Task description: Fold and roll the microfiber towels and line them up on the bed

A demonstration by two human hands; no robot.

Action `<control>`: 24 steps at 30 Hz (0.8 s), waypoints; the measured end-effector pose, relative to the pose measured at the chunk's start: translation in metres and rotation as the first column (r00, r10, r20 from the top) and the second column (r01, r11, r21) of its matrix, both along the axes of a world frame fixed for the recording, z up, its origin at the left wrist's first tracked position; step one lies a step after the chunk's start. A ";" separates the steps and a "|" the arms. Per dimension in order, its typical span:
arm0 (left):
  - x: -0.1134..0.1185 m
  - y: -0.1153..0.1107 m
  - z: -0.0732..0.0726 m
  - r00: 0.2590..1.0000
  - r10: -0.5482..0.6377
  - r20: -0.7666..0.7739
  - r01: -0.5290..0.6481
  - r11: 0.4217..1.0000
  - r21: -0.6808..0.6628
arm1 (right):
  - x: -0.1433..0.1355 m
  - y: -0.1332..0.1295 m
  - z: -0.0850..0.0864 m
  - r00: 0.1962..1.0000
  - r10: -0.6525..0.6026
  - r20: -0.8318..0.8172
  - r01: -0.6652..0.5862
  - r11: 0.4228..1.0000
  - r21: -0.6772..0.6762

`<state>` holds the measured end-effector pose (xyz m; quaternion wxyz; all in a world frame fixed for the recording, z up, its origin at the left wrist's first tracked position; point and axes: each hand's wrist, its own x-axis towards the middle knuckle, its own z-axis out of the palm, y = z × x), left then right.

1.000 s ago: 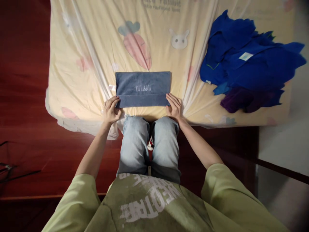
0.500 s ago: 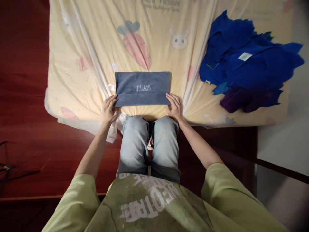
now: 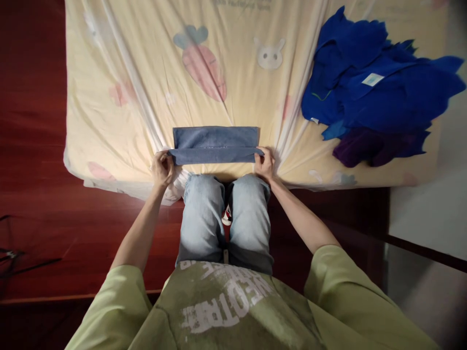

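A blue-grey towel (image 3: 215, 137) lies on the bed near its front edge, its near part folded over in a long flat strip. The fold covers most of the white lettering, of which only a thin line shows. At the towel's left end, my left hand (image 3: 162, 167) is closed, pinching the corner of the folded strip. My right hand (image 3: 265, 163) pinches the right end of the same strip between thumb and fingers. Both hands rest low over the bed, close to my knees.
A pale yellow sheet (image 3: 120, 126) with carrot and rabbit prints covers the bed, with several creases. To the right lies a heap of bright blue cloths (image 3: 365, 92) with a dark purple cloth (image 3: 368, 148) at its near side. Reddish wooden floor (image 3: 32, 121) borders the bed.
The towel's near edge has been turned over away from me, hiding most of the lettering and making the towel narrower. Both hands have gone from lying on its corners to pinching the fold.
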<state>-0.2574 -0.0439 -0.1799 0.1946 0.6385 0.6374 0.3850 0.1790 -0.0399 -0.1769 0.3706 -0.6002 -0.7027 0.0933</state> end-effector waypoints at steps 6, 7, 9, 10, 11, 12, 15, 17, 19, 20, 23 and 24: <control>0.001 0.002 0.002 0.999 0.023 -0.044 -0.020 0.998 0.066 | -0.005 0.001 0.003 0.995 -0.066 -0.076 0.056 0.991 -0.119; 0.002 0.002 0.004 0.998 0.017 -0.055 -0.014 0.998 0.058 | -0.005 0.001 0.005 0.994 -0.070 -0.085 0.059 0.990 -0.127; 0.002 0.002 0.007 0.997 0.006 -0.071 -0.003 0.999 0.053 | -0.006 0.000 0.008 0.994 -0.065 -0.090 0.052 0.989 -0.139; 0.002 0.002 0.008 0.997 0.000 -0.073 0.004 0.998 0.057 | -0.006 0.000 0.010 0.995 -0.058 -0.086 0.045 0.989 -0.142; 0.002 0.002 0.009 0.997 -0.006 -0.072 0.011 0.998 0.064 | -0.006 -0.001 0.011 0.996 -0.050 -0.079 0.039 0.989 -0.142; 0.003 0.002 0.010 0.997 -0.014 -0.073 0.019 0.997 0.069 | -0.005 -0.001 0.012 0.997 -0.041 -0.072 0.030 0.990 -0.141; 0.004 0.002 0.013 0.995 -0.037 -0.091 0.044 0.996 0.082 | -0.004 -0.001 0.012 0.997 -0.022 -0.072 0.013 0.991 -0.133; 0.005 0.001 0.016 0.993 -0.033 -0.110 0.043 0.995 0.093 | -0.004 0.001 0.010 0.996 -0.040 -0.079 0.030 0.993 -0.114; 0.007 -0.001 0.019 0.993 -0.007 -0.122 0.022 0.993 0.117 | -0.004 0.003 0.009 0.995 -0.063 -0.078 0.057 0.996 -0.073; 0.007 -0.001 0.020 0.992 0.002 -0.128 0.015 0.991 0.132 | -0.004 0.003 0.008 0.995 -0.067 -0.070 0.064 0.997 -0.050; 0.007 -0.003 0.022 0.985 -0.020 -0.172 0.052 0.982 0.181 | -0.005 0.004 0.009 0.999 -0.051 -0.007 0.051 0.999 -0.008; 0.007 -0.003 0.022 0.979 -0.046 -0.197 0.085 0.978 0.193 | -0.005 0.003 0.010 0.999 -0.045 0.022 0.045 0.999 -0.004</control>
